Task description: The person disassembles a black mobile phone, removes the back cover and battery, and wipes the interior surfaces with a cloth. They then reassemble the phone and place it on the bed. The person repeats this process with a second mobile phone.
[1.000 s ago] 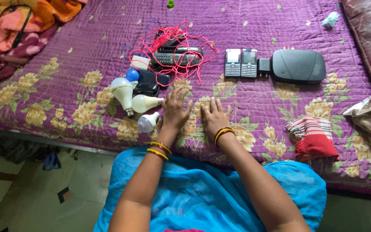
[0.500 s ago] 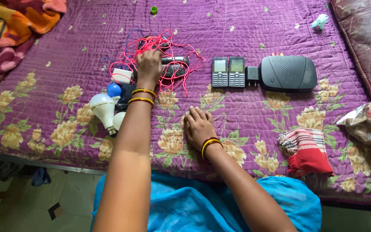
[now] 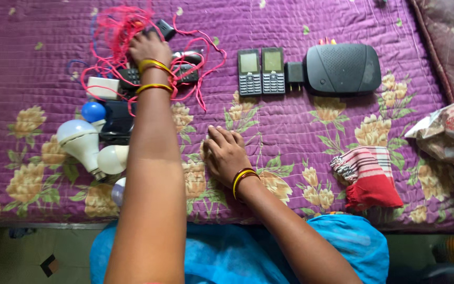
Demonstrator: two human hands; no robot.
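My left hand [image 3: 148, 46] is stretched far forward and its fingers curl into a tangle of red wire [image 3: 119, 26] on the purple floral bedcover [image 3: 300, 131]. A black remote [image 3: 128, 77] and a small black plug piece [image 3: 165, 29] lie among the wires by that hand. My right hand [image 3: 226, 155] rests flat on the cover, fingers spread, holding nothing. Both wrists wear yellow and red bangles. Left of my left forearm lie two white bulbs [image 3: 80, 142] [image 3: 112, 159] and a small blue bulb [image 3: 93, 111].
Two keypad phones [image 3: 261, 71] lie side by side, next to a black adapter [image 3: 293, 73] and a black router-like box [image 3: 342, 68]. A white box [image 3: 103, 87] and a black device [image 3: 117, 118] sit near the bulbs. A striped red cloth [image 3: 369, 176] and a plastic bag [image 3: 447, 131] are at right.
My left hand has gone from near my right hand out to the red wires and further into the tangle. My right hand has stayed flat. The view has moved closer.
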